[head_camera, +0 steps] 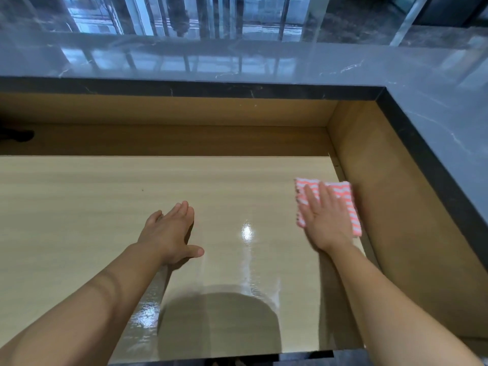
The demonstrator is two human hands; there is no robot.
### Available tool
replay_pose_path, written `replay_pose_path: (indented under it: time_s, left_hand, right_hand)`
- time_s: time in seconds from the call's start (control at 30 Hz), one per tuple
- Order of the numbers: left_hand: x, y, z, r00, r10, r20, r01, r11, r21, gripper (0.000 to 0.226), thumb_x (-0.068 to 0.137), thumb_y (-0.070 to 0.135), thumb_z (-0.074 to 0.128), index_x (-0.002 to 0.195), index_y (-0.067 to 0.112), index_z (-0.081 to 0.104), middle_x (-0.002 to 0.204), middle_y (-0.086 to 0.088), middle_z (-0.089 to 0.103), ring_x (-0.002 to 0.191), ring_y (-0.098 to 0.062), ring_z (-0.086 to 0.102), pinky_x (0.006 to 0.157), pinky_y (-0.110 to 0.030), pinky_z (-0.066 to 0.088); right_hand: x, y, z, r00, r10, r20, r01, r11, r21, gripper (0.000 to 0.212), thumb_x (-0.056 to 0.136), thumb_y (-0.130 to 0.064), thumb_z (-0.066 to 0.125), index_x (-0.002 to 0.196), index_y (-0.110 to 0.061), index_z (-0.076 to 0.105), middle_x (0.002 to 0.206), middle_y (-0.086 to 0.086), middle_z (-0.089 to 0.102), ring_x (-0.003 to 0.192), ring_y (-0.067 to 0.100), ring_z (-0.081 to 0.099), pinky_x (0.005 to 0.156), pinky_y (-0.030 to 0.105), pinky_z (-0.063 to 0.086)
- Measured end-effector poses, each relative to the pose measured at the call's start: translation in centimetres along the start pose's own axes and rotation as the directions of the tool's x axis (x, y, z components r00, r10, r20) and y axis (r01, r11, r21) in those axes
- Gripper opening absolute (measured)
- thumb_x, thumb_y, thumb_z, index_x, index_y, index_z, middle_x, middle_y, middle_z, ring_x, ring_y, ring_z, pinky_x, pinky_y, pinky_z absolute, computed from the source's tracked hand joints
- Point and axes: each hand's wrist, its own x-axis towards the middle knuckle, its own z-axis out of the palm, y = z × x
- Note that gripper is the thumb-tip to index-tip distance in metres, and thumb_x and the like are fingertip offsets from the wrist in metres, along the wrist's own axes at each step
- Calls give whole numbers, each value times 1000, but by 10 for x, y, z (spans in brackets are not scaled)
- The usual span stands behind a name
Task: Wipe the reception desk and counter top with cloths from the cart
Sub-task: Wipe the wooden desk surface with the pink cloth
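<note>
A folded cloth (343, 194) with pink and white zigzag stripes lies on the light wooden desk (79, 220), hard against the right side wall. My right hand (324, 220) presses flat on the cloth with straight fingers. My left hand (169, 233) rests flat on the bare desk near the middle, fingers straight and thumb spread. A wet sheen runs across the desk between my arms. The raised grey marble counter top (237, 62) runs along the back and down the right side.
Wooden inner walls (396, 207) box the desk at the back and right, below the counter's dark edge. A dark object (18, 134) sits in the recess at far left. My shadow falls on the desk's front edge.
</note>
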Motion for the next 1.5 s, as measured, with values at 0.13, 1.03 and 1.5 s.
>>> replay_pose_path:
  time_s: [0.13, 1.03, 1.5]
  left_hand:
    - [2, -1, 0, 1000, 10, 21, -10, 1000, -20, 103, 81, 63, 60, 154, 18, 3, 162, 2, -8, 148, -12, -6, 119, -42, 3]
    - [-71, 0, 36, 982, 134, -134, -132, 991, 26, 103, 83, 73, 45, 154, 14, 0, 162, -1, -4, 149, -11, -4, 120, -35, 1]
    - [-96, -6, 60, 990, 109, -84, -101, 990, 95, 104, 75, 75, 54, 150, 16, 15, 161, 0, 9, 148, -13, 9, 116, -40, 9]
  right_hand:
    - [-1, -11, 5, 972, 233, -27, -230, 968, 97, 56, 103, -42, 16, 156, -27, 8, 164, 10, -1, 150, 29, -2, 120, 45, 1]
    - [-91, -23, 8, 945, 322, 60, -326, 941, 85, 61, 101, -45, 14, 156, -24, -2, 163, 13, -8, 150, 31, -7, 120, 47, 0]
    - [-135, -163, 17, 947, -311, 86, 311, 950, 11, 62, 103, -50, 17, 153, -29, -13, 159, 3, -25, 146, 20, -26, 109, 36, -25]
